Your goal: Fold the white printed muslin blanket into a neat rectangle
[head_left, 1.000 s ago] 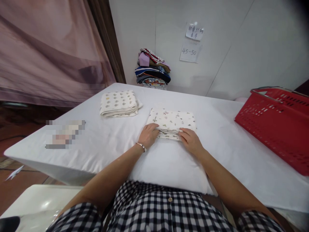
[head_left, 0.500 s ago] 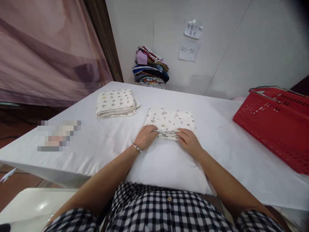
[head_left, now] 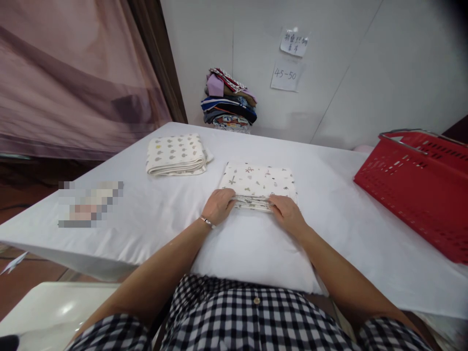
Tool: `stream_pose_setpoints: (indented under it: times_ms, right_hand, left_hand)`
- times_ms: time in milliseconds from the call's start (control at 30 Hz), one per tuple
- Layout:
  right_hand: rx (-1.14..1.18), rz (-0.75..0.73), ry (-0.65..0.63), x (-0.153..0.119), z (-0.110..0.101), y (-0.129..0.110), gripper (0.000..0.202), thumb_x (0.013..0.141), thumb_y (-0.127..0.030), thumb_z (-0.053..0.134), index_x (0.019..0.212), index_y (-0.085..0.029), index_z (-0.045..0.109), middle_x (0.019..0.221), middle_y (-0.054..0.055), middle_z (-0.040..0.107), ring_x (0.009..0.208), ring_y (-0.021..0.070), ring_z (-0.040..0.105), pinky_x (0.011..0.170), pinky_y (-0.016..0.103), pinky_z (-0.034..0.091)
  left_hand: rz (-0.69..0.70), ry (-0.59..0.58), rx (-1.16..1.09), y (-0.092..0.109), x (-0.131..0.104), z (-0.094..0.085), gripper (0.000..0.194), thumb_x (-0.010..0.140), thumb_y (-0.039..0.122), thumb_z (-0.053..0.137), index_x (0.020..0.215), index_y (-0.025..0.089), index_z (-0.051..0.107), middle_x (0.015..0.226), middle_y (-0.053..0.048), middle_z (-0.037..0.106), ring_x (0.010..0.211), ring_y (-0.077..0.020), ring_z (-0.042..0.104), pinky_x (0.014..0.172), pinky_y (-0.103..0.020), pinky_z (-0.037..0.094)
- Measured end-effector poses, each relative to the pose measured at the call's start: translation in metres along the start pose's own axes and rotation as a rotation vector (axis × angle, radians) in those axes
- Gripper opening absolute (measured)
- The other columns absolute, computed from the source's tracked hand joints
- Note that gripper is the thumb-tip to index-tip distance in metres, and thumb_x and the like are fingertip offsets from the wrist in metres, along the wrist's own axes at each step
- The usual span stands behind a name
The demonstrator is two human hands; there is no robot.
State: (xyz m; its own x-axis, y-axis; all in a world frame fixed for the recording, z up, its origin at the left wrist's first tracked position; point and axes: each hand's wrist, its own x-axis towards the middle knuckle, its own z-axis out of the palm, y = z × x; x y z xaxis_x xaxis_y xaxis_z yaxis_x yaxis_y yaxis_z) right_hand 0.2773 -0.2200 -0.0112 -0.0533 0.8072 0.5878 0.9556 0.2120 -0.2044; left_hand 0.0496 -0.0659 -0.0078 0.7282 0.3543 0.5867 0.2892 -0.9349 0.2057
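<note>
A folded white cloth (head_left: 259,180) with small printed plant and insect-like figures lies in front of me on the white-covered table (head_left: 175,204). Its layered near edge faces my body. My left hand (head_left: 218,205) grips that edge at its left corner, fingers closed round the layers. At the right corner, my right hand (head_left: 287,212) pinches the same edge, with the thumb underneath partly hidden. To the left and farther back rests a second folded cloth (head_left: 177,155), cream with rows of grey printed shapes, touched by neither hand.
A red plastic basket (head_left: 417,190) with a metal handle stands at the table's right. Behind the far edge rises a stack of folded fabrics (head_left: 229,102) by the wall. A blurred-out item (head_left: 91,204) lies on the left, above a white stool (head_left: 62,309).
My left hand has shifted very slightly left along the cloth's near edge. Both hands stay on the cloth, and the view has tilted a little.
</note>
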Motion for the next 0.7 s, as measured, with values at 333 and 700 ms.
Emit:
stream_pose_setpoints:
  times_ms: [333, 700]
  right_hand:
    - [0.010, -0.011, -0.053, 0.0002, 0.0016, 0.0021, 0.025, 0.091, -0.024, 0.040, 0.110, -0.023, 0.057, 0.108, 0.006, 0.063, 0.102, 0.0213, 0.055, 0.087, 0.041, 0.045]
    - [-0.041, -0.011, -0.116, -0.0062, -0.0063, 0.0063, 0.033, 0.091, -0.026, 0.039, 0.122, -0.023, 0.050, 0.116, 0.006, 0.060, 0.110, 0.0220, 0.052, 0.093, 0.044, 0.042]
  left_hand:
    - [0.020, -0.069, 0.015, 0.0030, -0.0007, -0.0045, 0.025, 0.081, 0.015, 0.043, 0.100, 0.020, 0.059, 0.098, -0.008, 0.062, 0.095, -0.0203, 0.055, 0.083, -0.038, 0.042]
    - [0.006, -0.077, 0.027, 0.0038, -0.0036, -0.0082, 0.024, 0.085, 0.019, 0.044, 0.104, 0.020, 0.058, 0.098, -0.007, 0.063, 0.095, -0.0204, 0.055, 0.084, -0.039, 0.042]
